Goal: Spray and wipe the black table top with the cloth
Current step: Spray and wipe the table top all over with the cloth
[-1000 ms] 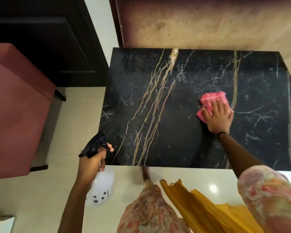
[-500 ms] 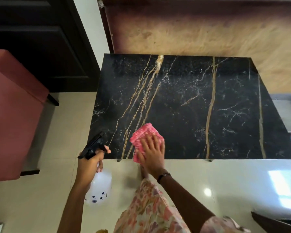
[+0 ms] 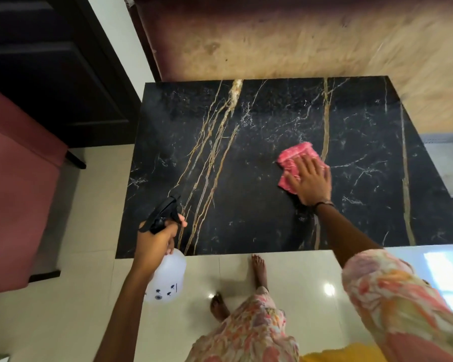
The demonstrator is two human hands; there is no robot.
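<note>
The black marble table top (image 3: 246,205) with gold and white veins fills the middle of the view. A folded pink cloth (image 3: 296,159) lies on its right half. My right hand (image 3: 310,182) presses flat on the cloth with fingers spread straight. My left hand (image 3: 154,240) grips the neck of a white spray bottle (image 3: 166,278) with a black trigger head (image 3: 162,215), held over the table's near left corner. The bottle's body hangs below the table edge, over the floor.
A pink upholstered chair (image 3: 16,192) stands left of the table. A dark wooden door (image 3: 50,74) is at the back left, and a beige and maroon wall (image 3: 298,40) rises behind the table. My bare feet (image 3: 258,267) stand on glossy cream floor tiles (image 3: 89,296).
My right hand has swept the cloth from the table's near left edge back toward the right half. The left hand with the bottle has stayed by the near left corner.
</note>
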